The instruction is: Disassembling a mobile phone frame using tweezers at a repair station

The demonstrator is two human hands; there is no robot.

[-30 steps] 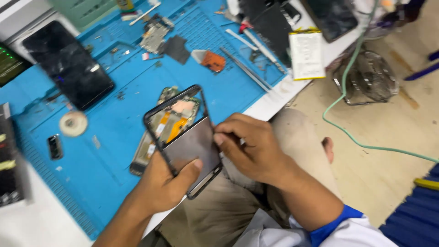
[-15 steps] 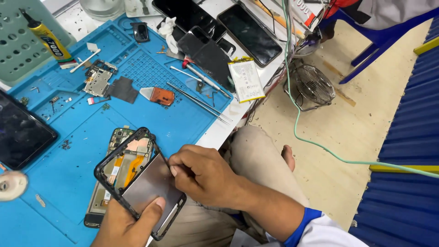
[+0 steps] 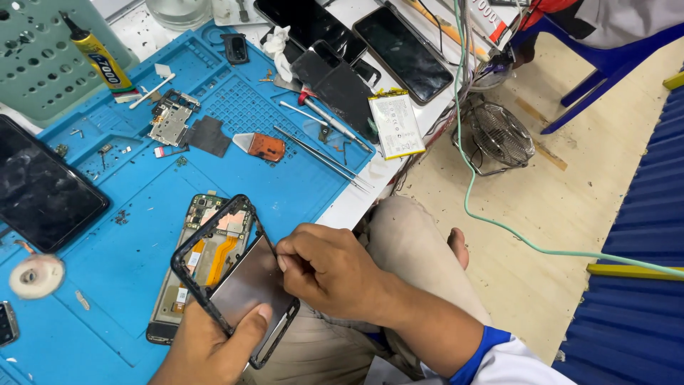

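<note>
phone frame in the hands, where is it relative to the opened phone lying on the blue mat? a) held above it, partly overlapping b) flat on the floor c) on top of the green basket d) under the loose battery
a: the left hand holds the black phone frame up over the opened phone on the blue mat, while the right hand works at its edge.

A white workbench carries a blue repair mat; phones and perhaps a battery lie beside it.

Bright, even light; sharp focus.
</note>
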